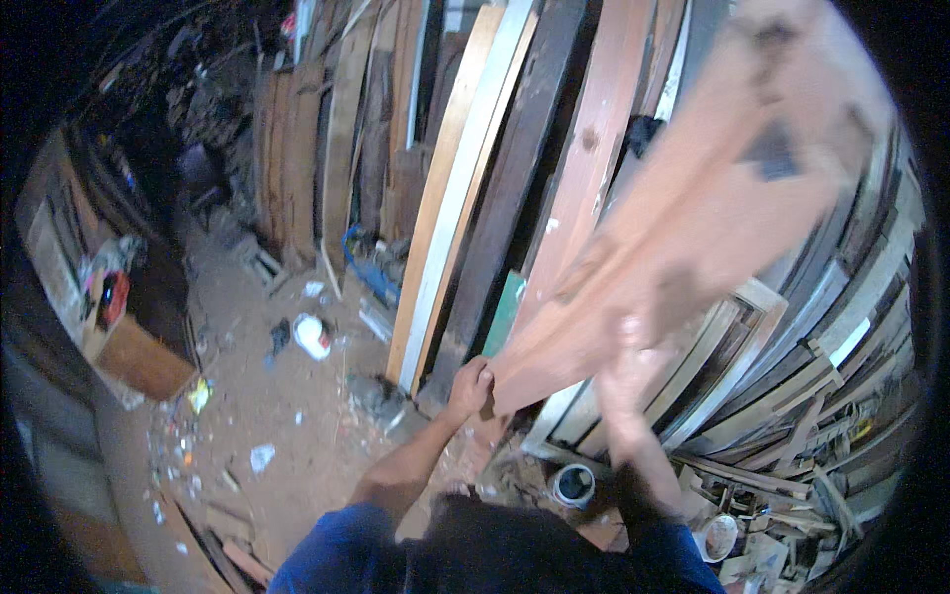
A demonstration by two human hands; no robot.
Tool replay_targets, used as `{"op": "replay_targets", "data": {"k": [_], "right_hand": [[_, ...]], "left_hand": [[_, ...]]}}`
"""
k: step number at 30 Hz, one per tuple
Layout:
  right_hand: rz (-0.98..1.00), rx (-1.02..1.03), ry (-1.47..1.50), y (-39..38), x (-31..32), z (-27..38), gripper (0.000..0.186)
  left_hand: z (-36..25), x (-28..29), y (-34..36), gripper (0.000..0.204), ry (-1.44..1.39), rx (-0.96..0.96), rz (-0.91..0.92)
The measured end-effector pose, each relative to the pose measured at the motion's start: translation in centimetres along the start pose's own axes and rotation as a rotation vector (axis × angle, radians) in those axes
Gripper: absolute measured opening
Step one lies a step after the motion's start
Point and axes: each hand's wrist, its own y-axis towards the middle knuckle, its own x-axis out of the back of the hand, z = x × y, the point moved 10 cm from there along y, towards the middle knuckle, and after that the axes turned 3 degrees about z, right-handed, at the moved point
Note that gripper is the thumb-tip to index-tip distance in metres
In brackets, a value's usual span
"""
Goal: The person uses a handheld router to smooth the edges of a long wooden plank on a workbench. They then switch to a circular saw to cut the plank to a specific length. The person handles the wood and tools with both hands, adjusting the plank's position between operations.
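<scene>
A wide reddish-brown wooden board [594,297] slants up to the far right in front of me, its upper part blurred by motion. A raised strip runs along its length, and a dark square mark shows near its upper end. My left hand [471,387] is closed round the board's near left corner, thumb on top. Farther right, my right hand [626,371] holds the board at its lower right part; its fingertips are smeared by motion.
Tall planks [445,208] lean in a row behind the board. Wooden frames [693,366] and stacked timber stand at the right. A bucket [574,485] sits by my right forearm. At left are a wooden box [145,358] and a dirt floor [247,416] with scattered litter.
</scene>
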Motion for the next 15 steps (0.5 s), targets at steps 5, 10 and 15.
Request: {"op": "replay_targets", "data": {"k": [5,10,15], "right_hand": [[-0.008,0.0,0.075,1.6,-10.8,-9.9,0.065],[0.188,-0.014,0.102,5.9,-16.4,-16.7,0.058],[0.106,0.009,-0.378,10.9,-13.1,-21.9,0.072]], "left_hand": [[-4.9,5.4,7.1,0.118,-0.028,-0.169,-0.139],[-6.3,6.6,13.1,0.152,0.305,-0.05,-0.188],[-5.4,8.2,16.7,0.149,0.449,-0.029,-0.243]]}}
